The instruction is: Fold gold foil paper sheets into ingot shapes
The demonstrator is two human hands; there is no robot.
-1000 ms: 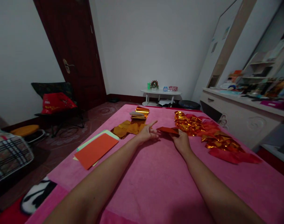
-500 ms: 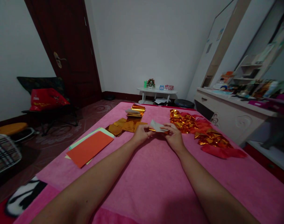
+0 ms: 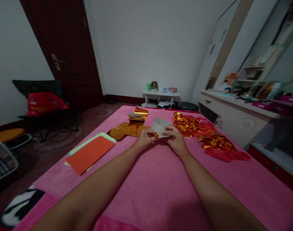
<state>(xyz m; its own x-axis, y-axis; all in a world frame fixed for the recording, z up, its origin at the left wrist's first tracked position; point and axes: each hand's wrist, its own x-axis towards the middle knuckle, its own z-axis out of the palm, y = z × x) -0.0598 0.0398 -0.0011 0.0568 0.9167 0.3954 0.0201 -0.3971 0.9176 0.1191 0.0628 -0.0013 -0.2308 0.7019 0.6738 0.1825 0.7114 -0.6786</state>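
Note:
Between my two hands, above the pink cover, is a sheet of foil paper with its pale grey side toward me. My left hand pinches its left edge, where a bit of gold shows. On the right edge, the fingers of my right hand are closed, some lying across the grey face. Flat gold paper pieces lie just left of my left hand. Behind them are a stack of folded sheets and shiny gold foil. Crumpled gold foil pieces lie right of my right hand.
The pink cover spreads under everything. Orange paper tops several coloured sheets at left; red pieces lie at right. A small white table stands against the wall, a cluttered dresser at right, a red bag on a chair.
The sheet has tipped up, so more of its grey face shows between my hands. My right fingers have shifted on it. The whole view has drifted slightly.

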